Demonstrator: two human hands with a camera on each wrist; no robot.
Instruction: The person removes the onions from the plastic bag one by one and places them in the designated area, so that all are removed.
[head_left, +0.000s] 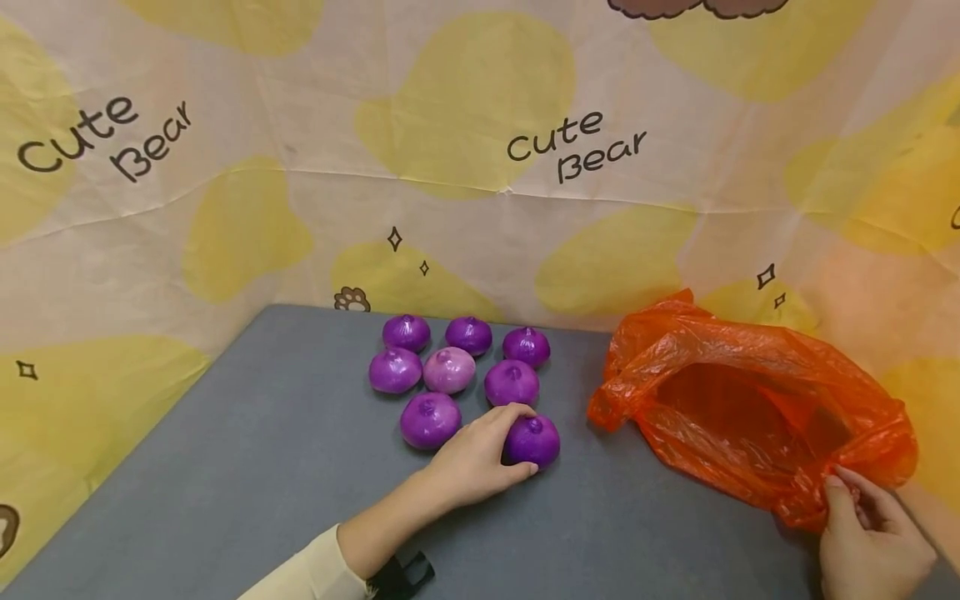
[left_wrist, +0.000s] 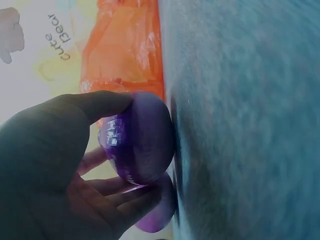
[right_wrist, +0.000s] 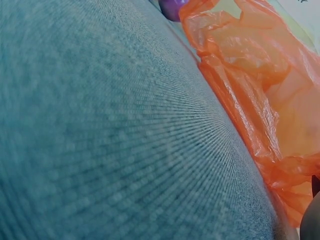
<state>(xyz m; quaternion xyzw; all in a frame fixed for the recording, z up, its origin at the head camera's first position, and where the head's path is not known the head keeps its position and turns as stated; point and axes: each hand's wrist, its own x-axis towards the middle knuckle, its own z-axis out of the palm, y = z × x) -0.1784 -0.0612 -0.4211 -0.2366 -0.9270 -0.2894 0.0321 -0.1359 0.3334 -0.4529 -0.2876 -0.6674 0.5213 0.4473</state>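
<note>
My left hand (head_left: 472, 458) has its thumb and fingers around the nearest right-hand purple onion (head_left: 535, 442), which stands on the grey table. In the left wrist view the thumb touches one side of that glossy onion (left_wrist: 145, 140) and the fingers lie along the other, beside a second onion (left_wrist: 156, 210). At the right, my right hand (head_left: 870, 533) pinches the near rim of an orange plastic bag (head_left: 712, 342). The bag's mouth gapes toward me. Only a sliver of the right hand shows at the edge of the right wrist view.
Several more purple onions stand in loose rows behind and left of the held one, among them a paler onion (head_left: 449, 370). A patterned cloth (head_left: 450, 108) hangs behind the grey table (head_left: 247, 450). A black strap (head_left: 405, 575) sits by the left wrist.
</note>
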